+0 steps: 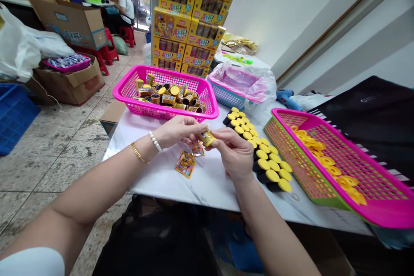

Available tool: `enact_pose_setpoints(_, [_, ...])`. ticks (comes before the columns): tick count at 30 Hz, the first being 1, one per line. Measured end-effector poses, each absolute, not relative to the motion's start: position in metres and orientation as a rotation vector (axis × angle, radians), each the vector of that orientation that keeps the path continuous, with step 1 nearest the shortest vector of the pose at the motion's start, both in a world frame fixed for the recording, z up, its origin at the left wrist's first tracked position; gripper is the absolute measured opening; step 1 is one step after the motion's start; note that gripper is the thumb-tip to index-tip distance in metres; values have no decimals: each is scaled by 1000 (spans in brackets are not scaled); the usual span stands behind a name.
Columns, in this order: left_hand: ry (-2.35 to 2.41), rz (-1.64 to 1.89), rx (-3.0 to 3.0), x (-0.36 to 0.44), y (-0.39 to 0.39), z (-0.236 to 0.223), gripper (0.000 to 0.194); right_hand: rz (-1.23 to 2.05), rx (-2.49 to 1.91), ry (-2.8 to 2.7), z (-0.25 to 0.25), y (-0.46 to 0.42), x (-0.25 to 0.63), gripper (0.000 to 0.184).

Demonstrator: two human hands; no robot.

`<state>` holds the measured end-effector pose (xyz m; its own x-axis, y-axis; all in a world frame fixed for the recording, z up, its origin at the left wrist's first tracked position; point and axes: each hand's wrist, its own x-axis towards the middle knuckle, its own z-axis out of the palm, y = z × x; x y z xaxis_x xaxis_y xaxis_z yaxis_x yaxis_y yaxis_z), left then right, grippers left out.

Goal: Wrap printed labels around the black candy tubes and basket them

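As both bare hands meet over a white marble table (207,185), the left hand (176,131) and right hand (234,153) pinch a small yellow packet (207,138) between their fingertips, just above the tabletop. Printed sachets (189,164) lie close below. Rows of black cups with yellow lids (258,151) stand just right of the right hand, beside a pink-and-green basket (300,124) holding yellow rings (323,164). Farther off, a pink basket (132,73) holds gold-labelled canisters (164,95). Stacked yellow cartons (187,21) rise beyond it, and a seated person (124,8) works at far left.
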<state>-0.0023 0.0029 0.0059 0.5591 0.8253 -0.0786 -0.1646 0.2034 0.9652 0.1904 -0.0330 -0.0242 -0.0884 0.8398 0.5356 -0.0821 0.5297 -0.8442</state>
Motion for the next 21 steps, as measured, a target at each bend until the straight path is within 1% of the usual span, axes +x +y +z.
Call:
enact_pose_setpoints(2, [625,766,1107,0,2,5,42,815,-685,-1435,-24,-35,190,9])
enact_pose_setpoints(4, [588,757,1104,0,1,4,43,820,-707,-1420,-25,-37,190,7])
enact_pose_setpoints(6, [614,741,1126,0,2,3,37,873,-749,-1435,-24,-37,190,14])
enact_pose_setpoints(8, [631,735,1117,-1,2,3,35,930,-771,-1448,-23,-37,190,21])
enact_pose_setpoints(13, [480,666,1089,-1,-1,3,42,1104,-722,-1358,-23,-35,193,23])
enact_pose_setpoints(15, [515,670,1124,1,-1,3,43,1139,-728,-1392,-23,-34,194,25])
enact_pose_setpoints(18, [603,656,1135,3,-2,2,51,985,-740,-1507,-25,-32,195,24])
enact_pose_setpoints(19, [600,645,1123,4,-2,2,51,908,-741,-1528,-26,-32,195,21])
enact_pose_setpoints(21, [546,626,1088,4,-2,2,46,789,-746,-1525,-28,-32,195,15])
